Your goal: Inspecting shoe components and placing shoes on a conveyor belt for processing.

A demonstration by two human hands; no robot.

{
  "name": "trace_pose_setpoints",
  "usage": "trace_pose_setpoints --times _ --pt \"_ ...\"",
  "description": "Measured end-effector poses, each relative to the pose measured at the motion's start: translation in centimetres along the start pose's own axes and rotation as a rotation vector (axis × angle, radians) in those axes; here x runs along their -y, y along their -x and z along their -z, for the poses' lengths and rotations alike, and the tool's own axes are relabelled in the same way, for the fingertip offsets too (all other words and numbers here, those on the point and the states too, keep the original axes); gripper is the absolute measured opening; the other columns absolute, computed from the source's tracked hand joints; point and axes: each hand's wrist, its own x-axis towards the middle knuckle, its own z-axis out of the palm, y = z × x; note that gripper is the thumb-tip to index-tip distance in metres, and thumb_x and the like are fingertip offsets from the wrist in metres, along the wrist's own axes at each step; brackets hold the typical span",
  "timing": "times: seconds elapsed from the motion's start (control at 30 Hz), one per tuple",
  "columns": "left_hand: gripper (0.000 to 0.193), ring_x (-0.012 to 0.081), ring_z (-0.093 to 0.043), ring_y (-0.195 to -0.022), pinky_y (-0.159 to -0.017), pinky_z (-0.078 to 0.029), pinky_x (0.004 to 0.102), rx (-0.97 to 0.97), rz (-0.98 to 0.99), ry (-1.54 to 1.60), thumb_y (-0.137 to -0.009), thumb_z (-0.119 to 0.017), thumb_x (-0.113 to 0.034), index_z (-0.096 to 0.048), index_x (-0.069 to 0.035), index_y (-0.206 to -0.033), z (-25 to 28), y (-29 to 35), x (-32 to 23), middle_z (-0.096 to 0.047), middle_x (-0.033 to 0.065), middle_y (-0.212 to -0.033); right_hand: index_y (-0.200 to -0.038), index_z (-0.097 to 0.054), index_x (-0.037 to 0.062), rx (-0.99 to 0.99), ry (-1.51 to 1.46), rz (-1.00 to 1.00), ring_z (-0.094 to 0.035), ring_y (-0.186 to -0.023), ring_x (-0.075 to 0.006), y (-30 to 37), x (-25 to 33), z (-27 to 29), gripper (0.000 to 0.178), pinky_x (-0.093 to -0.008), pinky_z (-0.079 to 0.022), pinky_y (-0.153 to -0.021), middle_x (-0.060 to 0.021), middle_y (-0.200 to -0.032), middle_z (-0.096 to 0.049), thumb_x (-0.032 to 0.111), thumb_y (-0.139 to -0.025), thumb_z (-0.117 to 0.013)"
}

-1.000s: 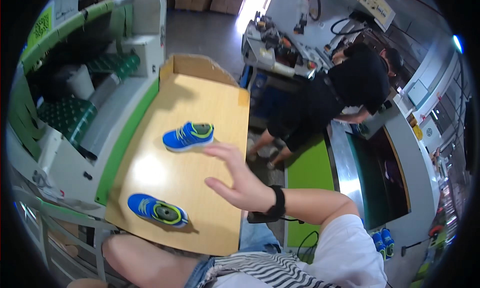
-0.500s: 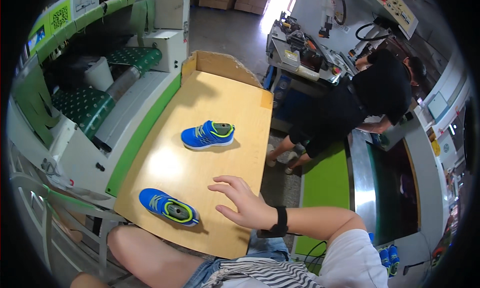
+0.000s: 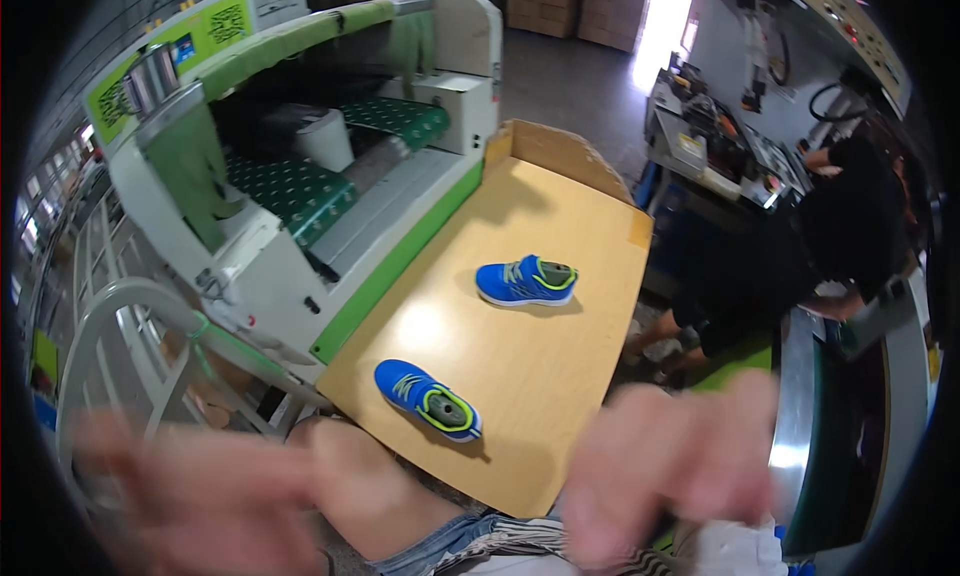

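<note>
Two blue shoes with lime-green collars and white soles rest on a wooden tabletop (image 3: 540, 376). The nearer shoe (image 3: 410, 388) points to the upper left, and the farther shoe (image 3: 522, 282) has its toe to the left. A grey-green form fills the opening of each. Raised close to the camera, my left hand (image 3: 205, 491) is smeared by motion at the lower left, beyond the table's near edge. My right hand (image 3: 670, 461), equally blurred, hangs at the lower right over the table's near right side. Neither hand touches a shoe; the blur hides whether their fingers hold anything.
A white and green machine (image 3: 400, 246) with a dotted green conveyor belt borders the table's left side. Cardboard (image 3: 565, 156) edges its far end. On the right, a person in dark clothes (image 3: 850, 216) bends over another workstation. A metal rail (image 3: 120, 286) stands at left.
My left hand has come into view, and my right hand has risen toward the camera. The view has swung left, shifting everything rightward. Both shoes keep their places on the table.
</note>
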Motion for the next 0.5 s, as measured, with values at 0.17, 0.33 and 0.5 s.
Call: trace_pose_setpoints --times 0.17,0.33,0.5 --pt "0.061 0.0273 -0.069 -0.096 -0.077 -0.055 0.0372 0.120 -0.046 0.042 -0.102 -0.043 -0.054 -0.063 0.001 -0.119 0.7 -0.7 2.7 -0.068 0.0156 -0.113 -0.123 -0.052 0.0059 -0.088 -0.038 0.145 -0.057 -0.107 -0.0313 -0.1 2.1 -2.6 0.030 -0.0443 -0.043 -0.096 -0.0173 -0.114 -0.060 0.025 -0.100 -0.051" --pt "0.054 0.0260 -0.068 -0.099 -0.082 -0.053 0.0381 0.307 -0.250 0.132 -0.103 -0.045 -0.047 -0.064 0.001 -0.119 1.3 0.6 3.3 -0.068 0.0153 -0.113 -0.127 -0.051 0.0049 0.032 0.297 0.415 -0.052 -0.115 -0.0299 1.0 2.1 -1.4 0.033 -0.0436 -0.039 -0.101 -0.0155 -0.122 -0.056 0.024 -0.101 -0.048" --pt "0.047 0.0246 -0.067 -0.101 -0.087 -0.051 0.0389 0.515 -0.384 0.256 -0.103 -0.048 -0.040 -0.064 0.001 -0.119 1.7 1.2 4.1 -0.068 0.0151 -0.112 -0.132 -0.049 0.0039 0.152 0.610 0.760 -0.046 -0.123 -0.0285 2.0 1.4 -1.6 0.035 -0.0429 -0.034 -0.107 -0.0137 -0.131 -0.052 0.024 -0.103 -0.046"
